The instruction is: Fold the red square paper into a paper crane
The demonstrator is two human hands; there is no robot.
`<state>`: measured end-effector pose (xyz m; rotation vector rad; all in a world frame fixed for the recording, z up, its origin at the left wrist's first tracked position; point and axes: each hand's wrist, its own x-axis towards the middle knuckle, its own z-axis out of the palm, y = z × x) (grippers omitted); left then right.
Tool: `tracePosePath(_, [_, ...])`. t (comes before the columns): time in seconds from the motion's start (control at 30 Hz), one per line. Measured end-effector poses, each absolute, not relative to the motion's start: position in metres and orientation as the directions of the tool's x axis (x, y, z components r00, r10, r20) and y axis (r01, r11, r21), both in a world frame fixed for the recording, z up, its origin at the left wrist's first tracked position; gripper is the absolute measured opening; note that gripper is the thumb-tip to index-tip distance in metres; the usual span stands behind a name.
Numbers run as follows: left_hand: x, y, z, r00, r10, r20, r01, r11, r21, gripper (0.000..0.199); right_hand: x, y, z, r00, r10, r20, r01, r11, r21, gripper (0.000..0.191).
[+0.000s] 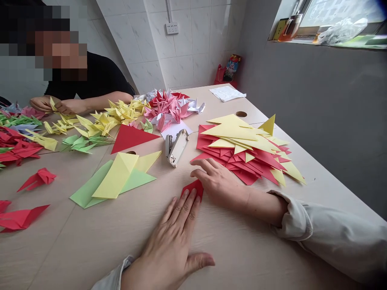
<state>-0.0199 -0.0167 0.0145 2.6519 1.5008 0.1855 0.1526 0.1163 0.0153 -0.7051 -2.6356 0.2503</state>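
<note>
A small folded piece of red paper point(194, 188) lies on the pale wood-grain table point(81, 245) between my hands. My left hand point(171, 241) rests palm down, fingers spread, its fingertips at the paper's lower edge. My right hand point(219, 183) lies palm down against the paper's right side, with its fingers reaching past the top. Just beyond that hand is a loose pile of red and yellow paper triangles point(238, 151). A metal stapler point(177, 147) lies on the table left of my right hand's fingers.
Yellow and green sheets point(116, 177) and a red triangle point(131, 138) lie on the left. Heaps of paper cranes point(171, 108) cover the far table. A seated person's hand point(45, 104) holds yellow paper there. The table's right edge point(314, 179) meets a grey wall.
</note>
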Motion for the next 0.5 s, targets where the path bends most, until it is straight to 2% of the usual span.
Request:
tracePosePath(0.07, [-0.022, -0.014, 0.016, 0.505, 0.862, 0.034, 0.847, -0.503, 0.173, 0.098, 0.158, 0.112, 0.014, -0.855, 0.376, 0.356, 0.295, 0.919, -0.261, 0.031])
tracePosePath(0.13, [-0.023, -0.013, 0.017, 0.516, 0.857, 0.015, 0.837, -0.508, 0.203, 0.095, 0.163, 0.104, 0.013, -0.910, 0.258, 0.326, 0.152, 0.937, -0.316, 0.037])
tracePosePath(0.17, [-0.024, -0.012, 0.018, 0.523, 0.852, 0.004, 0.832, -0.512, 0.212, 0.093, 0.166, 0.100, 0.012, -0.927, 0.234, 0.292, 0.121, 0.927, -0.356, 0.045])
tracePosePath(0.23, [-0.026, -0.010, 0.018, 0.538, 0.843, -0.015, 0.824, -0.522, 0.222, 0.091, 0.173, 0.095, 0.011, -0.946, 0.236, 0.223, 0.126, 0.900, -0.416, 0.075])
tracePosePath(0.3, [-0.031, -0.008, 0.018, 0.547, 0.837, -0.030, 0.820, -0.528, 0.220, 0.091, 0.179, 0.094, 0.012, -0.952, 0.252, 0.175, 0.151, 0.881, -0.448, 0.092])
tracePosePath(0.4, [-0.042, -0.001, 0.020, 0.551, 0.834, -0.034, 0.820, -0.533, 0.208, 0.089, 0.185, 0.100, 0.016, -0.958, 0.252, 0.136, 0.165, 0.873, -0.459, 0.093])
tracePosePath(0.5, [-0.052, 0.006, 0.024, 0.554, 0.832, -0.030, 0.814, -0.533, 0.229, 0.080, 0.186, 0.106, 0.019, -0.956, 0.260, 0.136, 0.177, 0.881, -0.438, 0.085])
